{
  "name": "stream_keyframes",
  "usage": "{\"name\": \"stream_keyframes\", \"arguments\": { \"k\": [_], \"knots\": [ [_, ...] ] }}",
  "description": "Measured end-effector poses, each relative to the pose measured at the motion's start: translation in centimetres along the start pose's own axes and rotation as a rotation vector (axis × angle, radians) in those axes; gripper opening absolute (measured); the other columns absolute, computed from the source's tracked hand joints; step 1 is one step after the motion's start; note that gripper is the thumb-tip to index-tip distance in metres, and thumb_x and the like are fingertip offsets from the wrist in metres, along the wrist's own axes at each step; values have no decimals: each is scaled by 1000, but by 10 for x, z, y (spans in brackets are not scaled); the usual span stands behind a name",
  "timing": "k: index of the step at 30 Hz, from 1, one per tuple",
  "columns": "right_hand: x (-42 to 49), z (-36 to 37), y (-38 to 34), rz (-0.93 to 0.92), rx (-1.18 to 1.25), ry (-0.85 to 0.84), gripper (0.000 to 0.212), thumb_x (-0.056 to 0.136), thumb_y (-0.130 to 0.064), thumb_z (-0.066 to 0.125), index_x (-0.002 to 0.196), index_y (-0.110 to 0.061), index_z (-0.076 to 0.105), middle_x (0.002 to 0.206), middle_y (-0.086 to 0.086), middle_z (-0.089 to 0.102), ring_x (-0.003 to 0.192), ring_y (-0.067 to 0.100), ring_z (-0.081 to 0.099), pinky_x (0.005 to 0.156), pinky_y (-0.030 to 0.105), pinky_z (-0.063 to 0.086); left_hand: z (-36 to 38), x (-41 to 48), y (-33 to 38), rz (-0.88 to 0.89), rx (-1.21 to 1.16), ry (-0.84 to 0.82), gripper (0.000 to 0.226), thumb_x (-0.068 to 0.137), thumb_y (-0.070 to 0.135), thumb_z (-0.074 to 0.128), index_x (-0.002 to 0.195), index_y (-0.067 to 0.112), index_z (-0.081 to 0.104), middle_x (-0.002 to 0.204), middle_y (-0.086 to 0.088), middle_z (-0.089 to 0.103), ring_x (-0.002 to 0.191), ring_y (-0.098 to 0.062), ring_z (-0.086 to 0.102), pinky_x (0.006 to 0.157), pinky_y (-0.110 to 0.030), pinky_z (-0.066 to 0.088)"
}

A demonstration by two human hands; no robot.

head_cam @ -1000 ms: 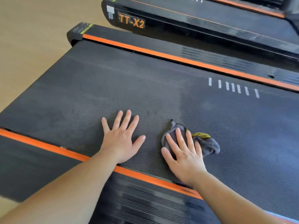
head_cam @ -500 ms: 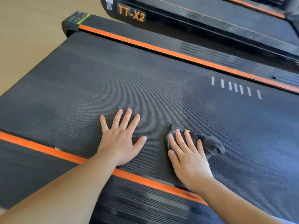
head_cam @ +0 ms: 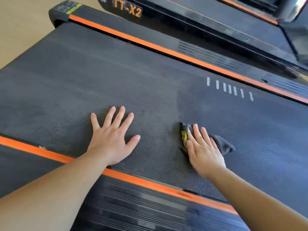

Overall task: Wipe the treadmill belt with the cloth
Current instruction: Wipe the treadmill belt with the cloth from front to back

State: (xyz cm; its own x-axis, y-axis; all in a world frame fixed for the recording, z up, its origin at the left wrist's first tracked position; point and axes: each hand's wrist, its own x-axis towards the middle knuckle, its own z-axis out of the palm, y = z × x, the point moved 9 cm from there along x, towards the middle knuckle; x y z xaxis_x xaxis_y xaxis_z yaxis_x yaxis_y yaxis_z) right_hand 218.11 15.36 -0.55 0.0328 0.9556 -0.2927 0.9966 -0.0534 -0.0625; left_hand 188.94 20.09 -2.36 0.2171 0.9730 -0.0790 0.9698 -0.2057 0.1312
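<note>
Near belt (head_cam: 150, 77) near edge: right hand (head_cam: 204, 151) flat, straight fingers pressing grey cloth (head_cam: 222, 144) onto belt; left hand (head_cam: 111, 139) just beside, fingers splayed, holding nothing

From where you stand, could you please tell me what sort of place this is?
Probably a gym or fitness room: a treadmill belt with orange-striped side rails, a second machine labelled TT-X2 right beside it, and a pale wood-look floor.
</note>
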Motion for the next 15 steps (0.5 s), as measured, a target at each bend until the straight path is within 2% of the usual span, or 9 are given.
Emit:
{"name": "stream_keyframes", "arguments": {
  "k": [2, 3, 6, 8, 9, 10, 11, 14, 15],
  "knots": [
    [11, -2, -9, 107, 79, 18, 57, 108, -44, 6, 164, -35, 8, 173, -10, -4, 159, 21, -8, 129, 45, 4, 0, 0, 2, 1, -1, -5, 85, 91, 81, 7, 164, 38, 3, 173, 3, -7, 158, -24, -11, 117, -74, 0],
    [11, 1, -28, 80, 84, 21, 57, 109, -39, 7, 165, -30, 13, 173, -7, 0, 160, 22, -5, 128, 47, 6, 0, 0, 2, 1, -3, -5, 85, 91, 81, 8, 164, 37, 5, 173, 3, -6, 159, -24, -10, 117, -74, 0],
    [-18, 18, -105, -338, 34, 19, 62, 106, -40, 6, 162, -25, 27, 172, -7, 12, 160, 20, 3, 129, 48, 8, -1, -1, 3, -8, -8, 10, 84, 91, 80, 12, 164, 37, 12, 174, 3, 1, 159, -24, -5, 117, -74, 3],
    [-28, 20, -112, -573, 3, -52, 60, 108, -46, 8, 163, -30, 25, 172, -13, 10, 159, 12, 1, 129, 40, 0, -2, 0, 4, -12, -4, 8, 83, 92, 79, 12, 164, 37, 13, 174, 3, 2, 159, -24, -4, 117, -74, 3],
    [-20, 16, -101, -629, -42, -36, 59, 109, -47, 7, 163, -31, 24, 171, -13, 10, 159, 11, 4, 129, 39, 2, -1, 0, 3, -12, 0, -1, 83, 92, 79, 11, 164, 38, 10, 174, 3, 0, 159, -24, -5, 117, -74, 3],
    [-7, 10, -83, -609, -77, 6, 60, 109, -48, 5, 163, -32, 23, 171, -13, 10, 159, 12, 7, 129, 39, 6, -1, 0, 3, -9, 6, -12, 83, 91, 80, 9, 164, 38, 7, 174, 3, -3, 159, -24, -8, 117, -74, 1],
    [11, 1, -58, -506, -90, 60, 60, 108, -48, 4, 163, -33, 20, 171, -13, 8, 159, 12, 8, 129, 39, 9, 0, 0, 3, -5, 11, -20, 84, 91, 80, 8, 163, 38, 3, 173, 3, -6, 159, -23, -11, 117, -74, 0],
    [58, -17, 29, 74, 34, 52, 59, 107, -44, 8, 165, -31, 11, 174, -8, 1, 159, 16, 1, 129, 41, 6, -1, -1, 3, 1, 6, -20, 85, 91, 80, 6, 164, 37, 1, 173, 3, -9, 158, -23, -13, 117, -74, -1],
    [64, -18, 40, 204, 86, 48, 59, 108, -42, 9, 165, -28, 10, 174, -5, 1, 159, 19, 0, 128, 44, 6, -1, -1, 2, 0, 6, -19, 85, 91, 80, 6, 164, 37, 1, 173, 3, -8, 158, -24, -12, 117, -74, 0]
  ]
}}
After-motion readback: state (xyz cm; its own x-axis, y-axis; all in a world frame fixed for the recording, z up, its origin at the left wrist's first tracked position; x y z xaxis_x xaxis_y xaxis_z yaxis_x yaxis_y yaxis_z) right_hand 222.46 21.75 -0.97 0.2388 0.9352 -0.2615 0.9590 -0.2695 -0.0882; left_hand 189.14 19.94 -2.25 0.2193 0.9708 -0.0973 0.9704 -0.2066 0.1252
